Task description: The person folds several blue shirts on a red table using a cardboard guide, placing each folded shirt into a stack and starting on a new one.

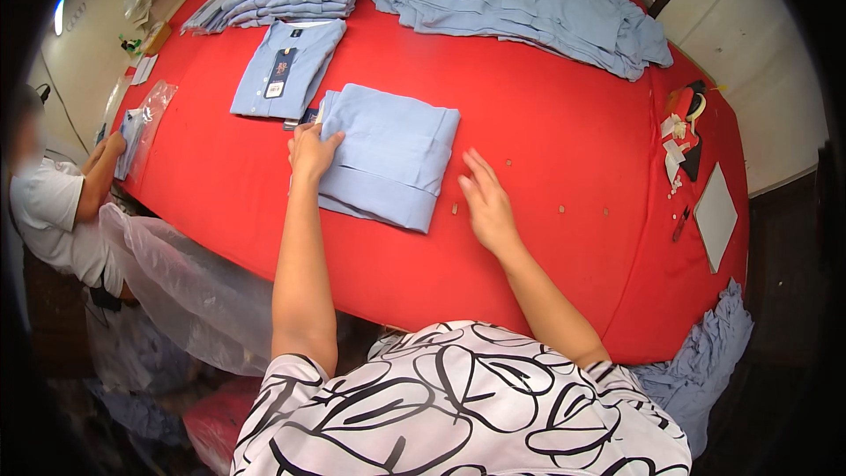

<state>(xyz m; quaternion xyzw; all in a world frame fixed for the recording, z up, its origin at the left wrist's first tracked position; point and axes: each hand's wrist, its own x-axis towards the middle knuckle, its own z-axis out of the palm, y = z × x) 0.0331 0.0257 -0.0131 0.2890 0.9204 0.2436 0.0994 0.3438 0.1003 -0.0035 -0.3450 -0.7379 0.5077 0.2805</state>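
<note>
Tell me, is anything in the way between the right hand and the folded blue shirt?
Nothing visible is. The right hand lies flat on the red table just right of the folded blue shirt, with only bare cloth and one tiny clip between them. The left hand already rests on the shirt's left edge.

One view only: a head-worn fisheye camera on the person, looking steeply down and forward over a red table (546, 132). The person's forearms enter from the lower edge, with the left hand (311, 152) and right hand (486, 203) close to the lens near picture centre. Straight table edges bend toward the dark circular rim. A co-worker (53, 211) appears at the far left margin. No second view shares the scene
</note>
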